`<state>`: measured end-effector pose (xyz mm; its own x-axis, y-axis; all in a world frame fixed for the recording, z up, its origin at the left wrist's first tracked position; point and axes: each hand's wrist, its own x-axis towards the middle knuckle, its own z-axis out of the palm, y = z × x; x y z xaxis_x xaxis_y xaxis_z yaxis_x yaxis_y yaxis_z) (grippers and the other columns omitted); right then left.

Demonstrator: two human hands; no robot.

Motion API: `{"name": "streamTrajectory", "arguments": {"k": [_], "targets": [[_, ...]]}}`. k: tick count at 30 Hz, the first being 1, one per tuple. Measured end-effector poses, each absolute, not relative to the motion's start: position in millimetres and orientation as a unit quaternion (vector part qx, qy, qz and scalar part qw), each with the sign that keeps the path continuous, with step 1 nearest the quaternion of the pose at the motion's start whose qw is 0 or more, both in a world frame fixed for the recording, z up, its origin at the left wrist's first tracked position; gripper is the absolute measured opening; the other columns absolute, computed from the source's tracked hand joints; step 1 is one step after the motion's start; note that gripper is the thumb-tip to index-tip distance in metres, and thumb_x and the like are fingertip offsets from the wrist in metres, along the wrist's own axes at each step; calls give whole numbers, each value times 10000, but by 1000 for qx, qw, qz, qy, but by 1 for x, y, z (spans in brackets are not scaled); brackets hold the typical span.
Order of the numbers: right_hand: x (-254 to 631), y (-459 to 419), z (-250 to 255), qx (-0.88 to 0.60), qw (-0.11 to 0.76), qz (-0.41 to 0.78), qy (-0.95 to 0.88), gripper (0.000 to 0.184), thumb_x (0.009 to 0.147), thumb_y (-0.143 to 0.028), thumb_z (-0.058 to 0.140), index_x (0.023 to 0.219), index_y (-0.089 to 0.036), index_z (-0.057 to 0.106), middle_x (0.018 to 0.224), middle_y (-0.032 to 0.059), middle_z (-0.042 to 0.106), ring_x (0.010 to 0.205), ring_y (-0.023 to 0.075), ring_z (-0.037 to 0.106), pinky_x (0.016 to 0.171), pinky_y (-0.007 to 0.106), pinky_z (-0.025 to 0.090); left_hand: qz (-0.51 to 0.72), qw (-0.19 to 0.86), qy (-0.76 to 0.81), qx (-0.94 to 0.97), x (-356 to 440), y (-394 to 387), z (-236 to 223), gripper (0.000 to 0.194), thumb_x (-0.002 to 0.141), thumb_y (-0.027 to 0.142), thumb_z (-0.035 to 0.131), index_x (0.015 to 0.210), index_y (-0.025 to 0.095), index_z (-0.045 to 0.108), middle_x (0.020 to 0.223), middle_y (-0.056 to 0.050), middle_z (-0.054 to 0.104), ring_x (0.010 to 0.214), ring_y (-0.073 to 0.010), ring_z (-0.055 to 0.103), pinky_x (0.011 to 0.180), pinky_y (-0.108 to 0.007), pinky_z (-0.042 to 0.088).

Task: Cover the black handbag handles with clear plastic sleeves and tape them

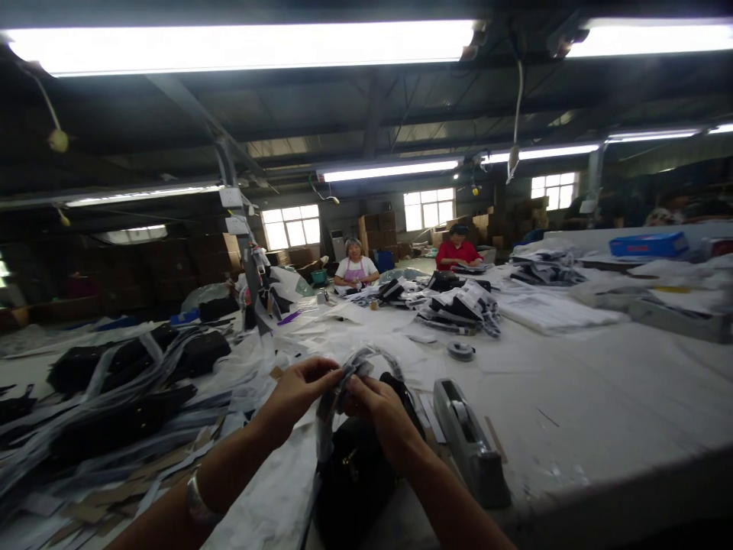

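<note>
A black handbag (pixel 355 477) stands on the white table right in front of me, with some gold-coloured metal fittings on its side. Its handle (pixel 325 428) arches up, wrapped in clear plastic film. My left hand (pixel 301 389) pinches the wrapped handle between thumb and fingers. From the other side my right hand (pixel 375 405) grips the same handle, its fingertips close to the left ones. Just right of the bag is a grey tape dispenser (pixel 469 451). What exactly lies between the fingertips is too small to make out.
Black bags (pixel 123 420) with plastic-wrapped straps lie at left among cardboard strips (pixel 108 496). Farther back are a tape roll (pixel 461 351), a pile of wrapped black items (pixel 463 305) and a blue box (pixel 647 244). Two co-workers sit across the table. A metal post (pixel 243 244) rises at left.
</note>
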<state>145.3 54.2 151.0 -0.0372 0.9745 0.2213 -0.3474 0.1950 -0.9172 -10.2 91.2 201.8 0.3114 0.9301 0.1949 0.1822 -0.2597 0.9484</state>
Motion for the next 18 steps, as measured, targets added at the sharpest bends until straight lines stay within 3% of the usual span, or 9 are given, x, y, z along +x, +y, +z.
{"name": "streamTrajectory", "arguments": {"k": [6, 10, 13, 18], "targets": [[140, 54, 155, -379, 641, 495, -448, 528, 754, -637, 669, 755, -111, 714, 634, 29, 628, 590, 156, 586, 606, 276, 507, 416, 449, 399, 682, -4, 87, 202, 343, 696, 455, 793, 823, 167, 657, 663, 34, 630, 642, -136, 588, 602, -217, 428], [142, 52, 157, -390, 648, 478, -446, 451, 782, -577, 671, 718, -135, 734, 643, 35, 667, 606, 164, 598, 599, 265, 472, 401, 423, 405, 704, -9, 87, 202, 352, 706, 454, 785, 892, 179, 668, 821, -18, 700, 811, -200, 650, 730, -267, 478], [146, 49, 159, -384, 645, 495, -439, 444, 786, -569, 671, 789, -134, 760, 669, 36, 688, 646, 176, 615, 625, 267, 470, 339, 480, 398, 705, -13, 88, 202, 417, 742, 462, 759, 1037, 186, 657, 1014, -68, 725, 1002, -255, 655, 837, -309, 484], [151, 48, 160, -401, 643, 453, -469, 448, 792, -572, 660, 747, -135, 745, 709, 25, 680, 696, 164, 610, 669, 255, 471, 343, 504, 400, 685, -9, 94, 193, 440, 749, 483, 745, 1029, 156, 656, 977, -71, 727, 952, -253, 663, 786, -296, 470]]}}
